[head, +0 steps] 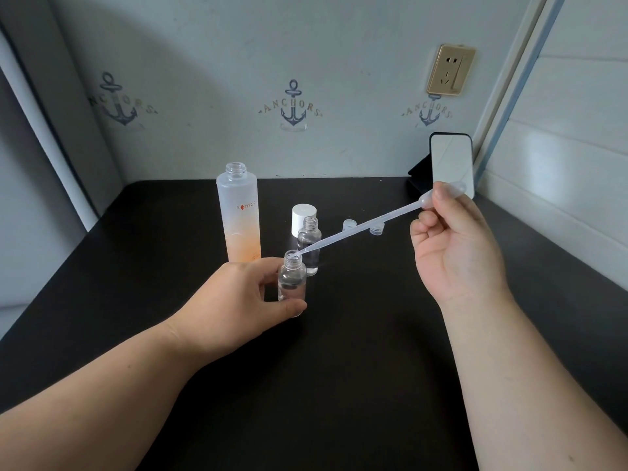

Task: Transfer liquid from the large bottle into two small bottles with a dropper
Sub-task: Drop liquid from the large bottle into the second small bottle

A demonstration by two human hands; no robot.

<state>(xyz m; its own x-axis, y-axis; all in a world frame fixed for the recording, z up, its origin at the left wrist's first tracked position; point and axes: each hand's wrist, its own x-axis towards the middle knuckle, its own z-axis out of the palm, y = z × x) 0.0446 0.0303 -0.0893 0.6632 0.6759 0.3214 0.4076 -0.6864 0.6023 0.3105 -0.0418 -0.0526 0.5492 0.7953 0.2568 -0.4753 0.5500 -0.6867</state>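
**Dropper tip at the mouth of the near small bottle**

You worked on a dark table (339,368) set against a wall. The large bottle (239,212) stood upright and uncapped at the back left, its liquid filling only the lower part. Its white cap (303,215) stood just behind the far small bottle (310,246), which was open and upright, just beside the near one.

Your left hand (244,294) gripped the near small bottle (291,283), thumb curled across its base and fingers wrapped behind, keeping it upright on the table. Some clear liquid showed inside it.

Your right hand (452,243) was raised well to the right of that bottle, pinching the bulb of the dropper (367,229) between thumb and fingers. The dropper's long axis ran down and to the left from your right hand, slanted rather than upright, and its tip sat at the mouth of the near small bottle, touching or just inside the rim; which one could not be told.

The squeeze looked to depend on that tip staying over the narrow opening, since at such a slant liquid could run down the outside of the neck.

Two small clear caps (376,228) lay farther back, under the dropper's line.
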